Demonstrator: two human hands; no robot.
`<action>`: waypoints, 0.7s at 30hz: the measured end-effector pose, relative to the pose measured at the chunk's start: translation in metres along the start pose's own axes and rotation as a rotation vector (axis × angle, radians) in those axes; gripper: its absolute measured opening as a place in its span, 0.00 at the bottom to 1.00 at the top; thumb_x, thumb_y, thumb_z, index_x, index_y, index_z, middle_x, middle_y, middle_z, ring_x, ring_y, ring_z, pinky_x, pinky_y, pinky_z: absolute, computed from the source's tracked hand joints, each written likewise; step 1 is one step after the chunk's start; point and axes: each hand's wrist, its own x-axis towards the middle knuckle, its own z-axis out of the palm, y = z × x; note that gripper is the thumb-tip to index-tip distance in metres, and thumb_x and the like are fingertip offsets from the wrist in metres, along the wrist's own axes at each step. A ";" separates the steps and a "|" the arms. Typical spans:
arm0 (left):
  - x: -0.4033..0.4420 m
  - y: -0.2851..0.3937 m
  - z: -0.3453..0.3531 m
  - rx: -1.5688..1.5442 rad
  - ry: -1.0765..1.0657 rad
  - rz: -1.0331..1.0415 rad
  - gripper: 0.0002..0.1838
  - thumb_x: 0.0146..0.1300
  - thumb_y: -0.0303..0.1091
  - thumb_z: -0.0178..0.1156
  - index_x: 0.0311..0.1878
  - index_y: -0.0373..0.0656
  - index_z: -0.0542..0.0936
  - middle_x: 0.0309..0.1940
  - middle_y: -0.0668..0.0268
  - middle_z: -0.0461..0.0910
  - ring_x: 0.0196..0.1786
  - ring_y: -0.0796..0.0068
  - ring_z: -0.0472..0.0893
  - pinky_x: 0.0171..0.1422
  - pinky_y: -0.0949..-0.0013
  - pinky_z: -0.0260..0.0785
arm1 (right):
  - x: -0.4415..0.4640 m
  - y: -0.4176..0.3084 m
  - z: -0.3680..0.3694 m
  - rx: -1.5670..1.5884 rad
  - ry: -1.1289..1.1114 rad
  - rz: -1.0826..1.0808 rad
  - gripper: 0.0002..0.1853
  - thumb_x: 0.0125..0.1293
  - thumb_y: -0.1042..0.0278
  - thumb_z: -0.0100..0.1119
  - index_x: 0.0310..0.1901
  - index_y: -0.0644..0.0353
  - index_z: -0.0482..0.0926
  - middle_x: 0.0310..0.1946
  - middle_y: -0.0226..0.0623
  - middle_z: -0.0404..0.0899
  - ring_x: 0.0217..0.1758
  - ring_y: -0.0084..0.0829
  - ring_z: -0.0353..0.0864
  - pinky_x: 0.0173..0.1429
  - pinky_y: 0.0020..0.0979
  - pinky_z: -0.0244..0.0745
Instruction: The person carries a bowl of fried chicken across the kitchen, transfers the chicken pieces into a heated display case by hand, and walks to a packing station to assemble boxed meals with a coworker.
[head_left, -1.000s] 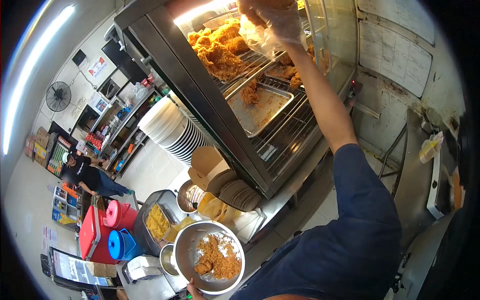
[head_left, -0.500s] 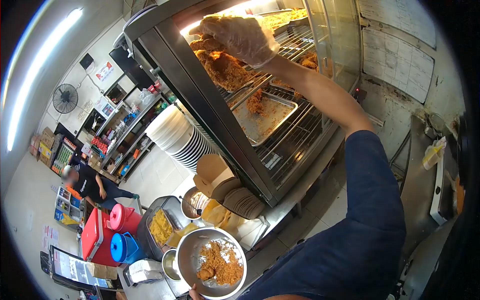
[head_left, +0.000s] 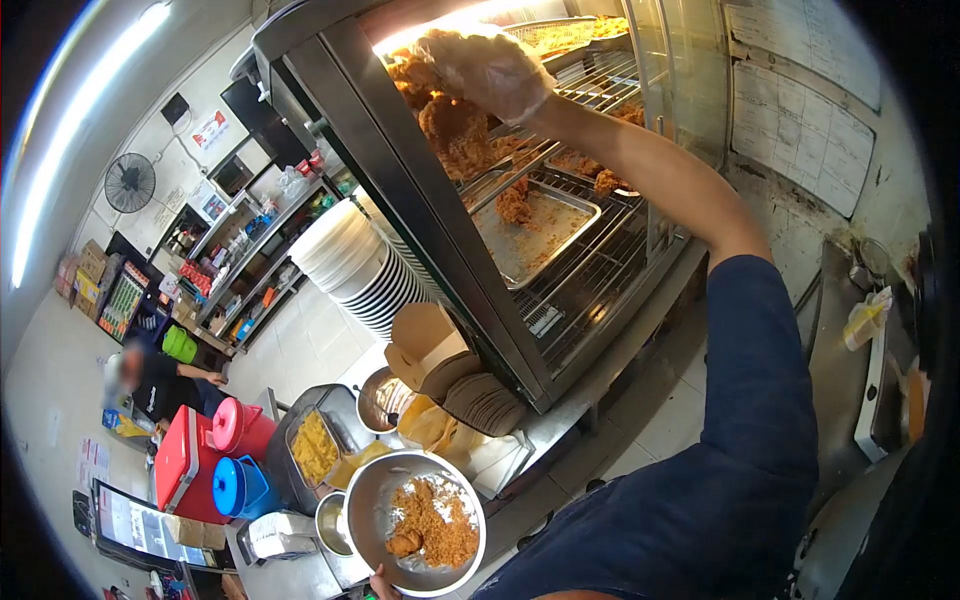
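My right hand [head_left: 495, 75], in a clear plastic glove, reaches into the upper part of a glass-fronted warming cabinet [head_left: 420, 220]. Its fingers are curled around fried chicken [head_left: 455, 135], partly hidden behind the glove and the cabinet's frame. Below it, a metal tray [head_left: 560, 235] holds a small fried piece and crumbs. At the bottom edge, my left hand [head_left: 382, 585] grips the rim of a steel bowl [head_left: 365, 500]; only its fingers show. Inside the bowl lie orange-brown crumbs [head_left: 440, 525] and a fried piece [head_left: 404, 541].
Cardboard boxes [head_left: 430, 345] and stacked white tubs [head_left: 345, 260] stand left of the cabinet. A tray of yellow food [head_left: 314, 447], a blue bucket [head_left: 240, 487] and a red cooler [head_left: 180, 470] are farther left. A co-worker [head_left: 165, 385] stands behind them.
My view has shifted slightly. The right hand remains high in the cabinet with the chicken, with a small change in its pose. The co-worker has moved left, nearer the cooler.
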 end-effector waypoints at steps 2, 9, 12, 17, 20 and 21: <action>0.000 -0.002 -0.002 -0.004 0.002 0.006 0.19 0.56 0.34 0.50 0.49 0.34 0.68 0.41 0.56 0.73 0.41 0.58 0.74 0.45 0.56 0.68 | 0.008 -0.010 -0.001 -0.576 -0.099 -0.073 0.16 0.59 0.58 0.48 0.50 0.45 0.70 0.37 0.32 0.72 0.37 0.24 0.74 0.37 0.24 0.69; -0.002 -0.008 -0.007 -0.023 0.012 0.023 0.19 0.56 0.34 0.50 0.49 0.33 0.68 0.41 0.56 0.73 0.41 0.58 0.74 0.45 0.56 0.68 | -0.007 -0.001 0.027 -0.901 -0.224 -0.231 0.21 0.58 0.62 0.49 0.55 0.46 0.65 0.38 0.35 0.73 0.33 0.31 0.74 0.34 0.29 0.71; -0.002 -0.011 -0.005 -0.040 0.018 0.025 0.19 0.56 0.33 0.50 0.49 0.33 0.68 0.41 0.56 0.73 0.41 0.58 0.74 0.45 0.56 0.68 | -0.007 0.004 0.024 -0.831 -0.389 -0.229 0.24 0.56 0.67 0.50 0.57 0.51 0.63 0.44 0.38 0.71 0.42 0.35 0.74 0.45 0.33 0.72; 0.001 -0.013 -0.004 -0.059 0.028 0.027 0.19 0.56 0.33 0.49 0.49 0.33 0.68 0.41 0.55 0.73 0.41 0.58 0.74 0.45 0.56 0.68 | -0.013 0.025 0.023 -0.607 -0.319 -0.082 0.24 0.57 0.63 0.52 0.55 0.56 0.62 0.41 0.42 0.73 0.35 0.32 0.77 0.42 0.30 0.74; 0.004 -0.017 -0.003 -0.067 0.027 0.032 0.18 0.56 0.32 0.49 0.49 0.33 0.68 0.41 0.55 0.73 0.41 0.58 0.74 0.45 0.56 0.68 | -0.005 0.020 0.010 -0.345 -0.455 0.203 0.18 0.60 0.59 0.48 0.49 0.59 0.68 0.30 0.43 0.77 0.32 0.33 0.79 0.39 0.32 0.74; 0.004 -0.019 -0.006 -0.068 0.026 0.035 0.18 0.56 0.32 0.49 0.49 0.33 0.68 0.41 0.55 0.73 0.41 0.58 0.74 0.44 0.56 0.68 | -0.005 0.017 0.008 -0.381 -0.616 0.250 0.17 0.61 0.57 0.47 0.48 0.59 0.69 0.25 0.42 0.77 0.28 0.33 0.79 0.35 0.32 0.75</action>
